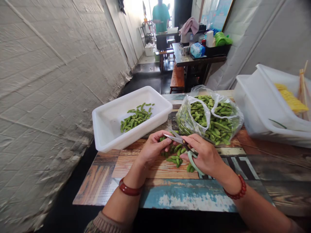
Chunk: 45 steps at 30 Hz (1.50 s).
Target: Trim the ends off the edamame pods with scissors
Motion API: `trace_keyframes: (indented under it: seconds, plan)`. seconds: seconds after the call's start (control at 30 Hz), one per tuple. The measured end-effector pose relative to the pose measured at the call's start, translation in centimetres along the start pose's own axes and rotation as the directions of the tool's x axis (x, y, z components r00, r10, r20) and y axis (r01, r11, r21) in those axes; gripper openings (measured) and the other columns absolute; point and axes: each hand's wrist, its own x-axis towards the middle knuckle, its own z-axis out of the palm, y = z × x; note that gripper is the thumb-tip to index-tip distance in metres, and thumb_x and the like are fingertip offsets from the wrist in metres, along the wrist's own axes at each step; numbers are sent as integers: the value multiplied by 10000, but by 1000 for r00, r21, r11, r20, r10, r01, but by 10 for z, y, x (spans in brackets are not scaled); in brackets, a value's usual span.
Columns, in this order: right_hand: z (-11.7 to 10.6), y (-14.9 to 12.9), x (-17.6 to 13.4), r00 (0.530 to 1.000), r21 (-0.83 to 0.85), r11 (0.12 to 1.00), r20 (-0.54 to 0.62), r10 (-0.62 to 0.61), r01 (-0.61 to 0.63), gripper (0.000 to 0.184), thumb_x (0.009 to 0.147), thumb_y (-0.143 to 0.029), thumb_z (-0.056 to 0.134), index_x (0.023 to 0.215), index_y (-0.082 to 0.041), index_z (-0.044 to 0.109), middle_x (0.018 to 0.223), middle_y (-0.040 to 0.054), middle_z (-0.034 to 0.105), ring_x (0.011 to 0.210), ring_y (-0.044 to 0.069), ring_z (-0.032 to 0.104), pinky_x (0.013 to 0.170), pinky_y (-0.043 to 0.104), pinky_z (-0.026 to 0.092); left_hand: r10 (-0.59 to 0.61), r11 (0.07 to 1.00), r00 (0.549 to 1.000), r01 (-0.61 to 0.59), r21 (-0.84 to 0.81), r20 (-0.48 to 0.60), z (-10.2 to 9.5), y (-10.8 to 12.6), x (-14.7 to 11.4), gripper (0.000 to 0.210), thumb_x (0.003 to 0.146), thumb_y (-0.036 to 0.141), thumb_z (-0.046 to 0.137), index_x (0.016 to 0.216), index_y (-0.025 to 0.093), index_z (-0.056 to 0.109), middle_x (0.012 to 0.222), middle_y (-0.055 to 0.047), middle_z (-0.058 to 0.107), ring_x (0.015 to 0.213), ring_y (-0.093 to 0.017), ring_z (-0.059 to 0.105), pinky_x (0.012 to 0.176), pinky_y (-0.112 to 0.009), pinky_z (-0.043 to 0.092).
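My right hand [206,155] is closed around the green handles of a pair of scissors [178,139], whose blades are parted and point left. The blade tips reach the fingers of my left hand [153,146], which is pinched on a green edamame pod [162,138], mostly hidden by the fingers. Loose edamame pods [178,160] lie on the table below both hands. Beyond them stands a clear plastic bag [186,113], open and full of pods. To the left, a white tub [109,139] contains a small heap of edamame pods [136,119].
White plastic bins [259,97] with yellow packets [290,97] and sticks stand at the right. A rough pale wall [48,84] runs along the left. Farther back are a wooden bench [177,77], a cluttered table [179,58] and a person in green [161,16].
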Motion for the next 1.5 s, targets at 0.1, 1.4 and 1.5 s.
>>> trace_keyframes:
  seconds: [0.1, 1.4, 1.5]
  plan:
    - [-1, -1, 0, 1000, -37, 999, -1, 5, -5, 573, 793, -212, 738, 1325, -231, 527, 1099, 97, 641, 952, 258, 651, 828, 406, 575, -9, 999, 998, 11, 38, -60, -1, -1, 0, 322, 697, 390, 818, 885, 160, 694, 762, -23, 680, 531, -67, 479, 501, -205, 338]
    - [-6, -5, 3, 998, 133, 991, 57, -6, -1, 574, 772, -232, 789, 1291, -197, 548, 1068, 81, 635, 947, 227, 643, 862, 365, 548, 116, 958, 993, -109, 265, -14, -4, -1, 2, 182, 769, 328, 771, 789, 156, 715, 716, -24, 644, 623, -123, 541, 563, -243, 393]
    - [-5, -4, 3, 999, 116, 993, 41, -9, 4, 578, 774, -230, 786, 1299, -218, 543, 1078, 78, 637, 949, 227, 648, 863, 363, 550, 120, 957, 993, -112, 266, -15, -4, -2, 2, 181, 780, 329, 762, 793, 155, 718, 719, -23, 638, 612, -114, 528, 554, -239, 387]
